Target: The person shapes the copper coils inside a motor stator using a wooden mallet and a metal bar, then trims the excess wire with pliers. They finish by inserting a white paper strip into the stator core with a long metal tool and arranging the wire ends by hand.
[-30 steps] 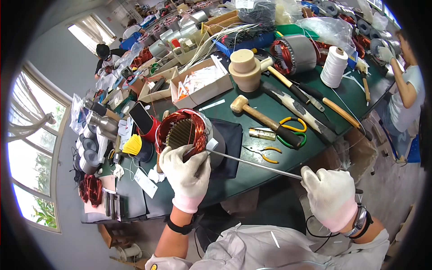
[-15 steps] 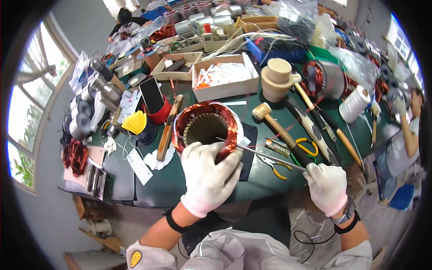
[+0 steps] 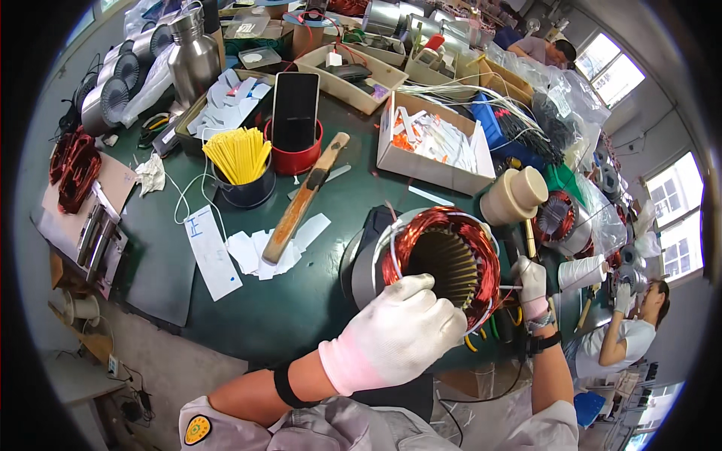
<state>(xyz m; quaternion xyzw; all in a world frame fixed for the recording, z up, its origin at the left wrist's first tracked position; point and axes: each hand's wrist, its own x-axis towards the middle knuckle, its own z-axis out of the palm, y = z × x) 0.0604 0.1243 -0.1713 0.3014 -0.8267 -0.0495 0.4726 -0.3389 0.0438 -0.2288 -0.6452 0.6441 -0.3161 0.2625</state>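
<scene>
A motor stator [image 3: 367,263] lies on the green table in front of me, its slotted opening facing up and toward me. Red-brown copper winding [image 3: 487,263] rings that opening, laced with white cord. My left hand [image 3: 398,331], in a white glove, is closed over the winding's near left edge, fingers curled against it. My right hand [image 3: 532,284], gloved too, is closed just right of the stator around a thin metal rod [image 3: 511,287]. Only a short length of the rod shows between hand and winding; its far end is hidden.
Left of the stator lie a wooden stick [image 3: 301,203], white paper pieces [image 3: 278,248] and a tag [image 3: 213,252]. Behind are a cup of yellow strips [image 3: 239,158], a phone [image 3: 295,113] and a box of white strips [image 3: 436,143]. A beige stepped block [image 3: 515,197] stands near my right hand.
My view has swung left, so the table appears shifted. My right hand has come closer to the stator, and less rod shows. My left hand stays at the winding, now more to its left side.
</scene>
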